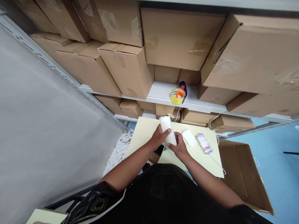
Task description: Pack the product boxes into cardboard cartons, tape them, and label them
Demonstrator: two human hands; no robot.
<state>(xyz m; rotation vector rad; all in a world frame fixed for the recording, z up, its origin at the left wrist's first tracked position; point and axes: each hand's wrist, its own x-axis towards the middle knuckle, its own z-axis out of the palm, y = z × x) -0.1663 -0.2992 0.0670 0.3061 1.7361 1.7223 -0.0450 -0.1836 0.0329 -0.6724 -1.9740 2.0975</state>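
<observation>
Both of my hands are closed around a white cylinder [167,126] above the near part of the table. My left hand [159,137] grips its left side, the thumb lying across the front. Lower down on the right, my right hand [178,145] holds the bottom end. A small white loop sticks out at the cylinder's top; I cannot make out what kind of thing it is. Just below my left hand is a small open brown box [155,155], partly hidden. To the right of my right hand lies a flat white box or card [188,137] on the table.
The pale table [142,130] stands before a shelf rack [161,90] stacked with cardboard boxes [126,68]. A tape dispenser with yellow tape [177,95] sits on the shelf. A blurred-out device [204,143] with a cable lies at right, beside a large open carton [243,171]. White scraps [119,152] cover the floor left.
</observation>
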